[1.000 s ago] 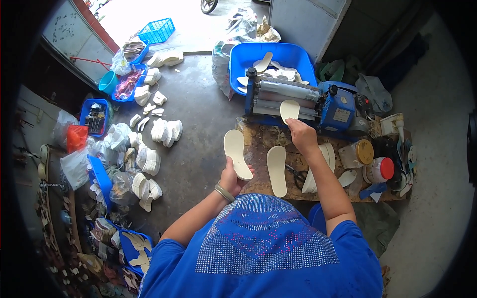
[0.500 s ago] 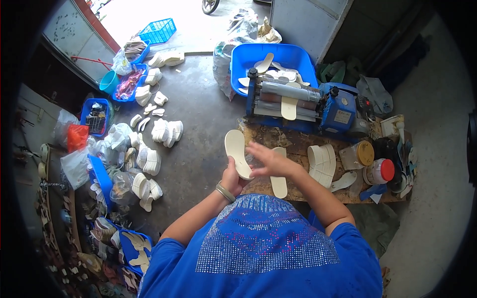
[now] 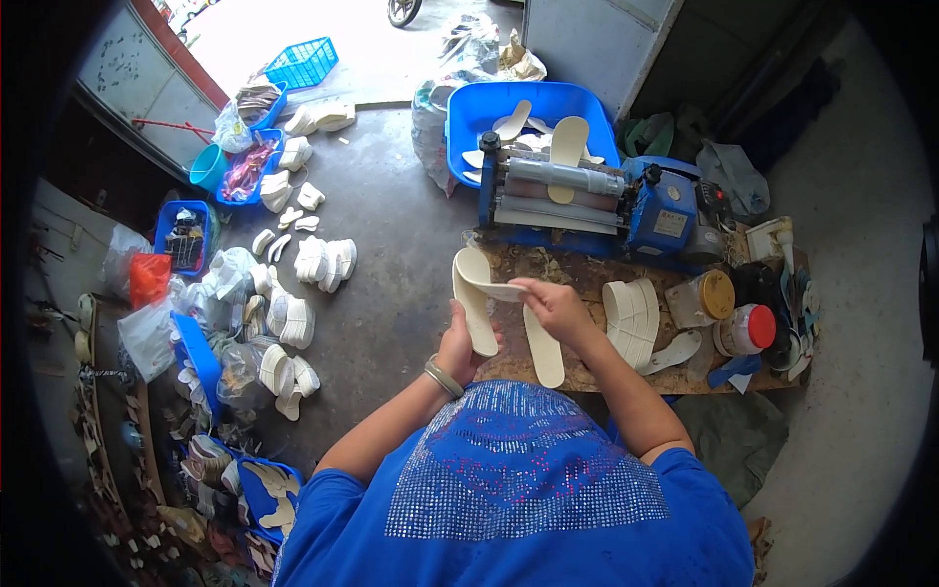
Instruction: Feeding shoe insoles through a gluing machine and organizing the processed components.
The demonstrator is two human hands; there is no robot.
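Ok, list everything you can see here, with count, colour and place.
insole in hands: one, cream, above the bench's left edge
insole on bench: one, cream, under the right hand
roller machine: one, blue, back of bench
blue tub: one, behind the machine, insoles inside
insole stack: one, cream, right of the hands
jars: two, yellow lid and red lid, bench right
floor insole piles: several, cream, on the left
left hand: grip on the insole's lower end
right hand: grip on the insole's top layer
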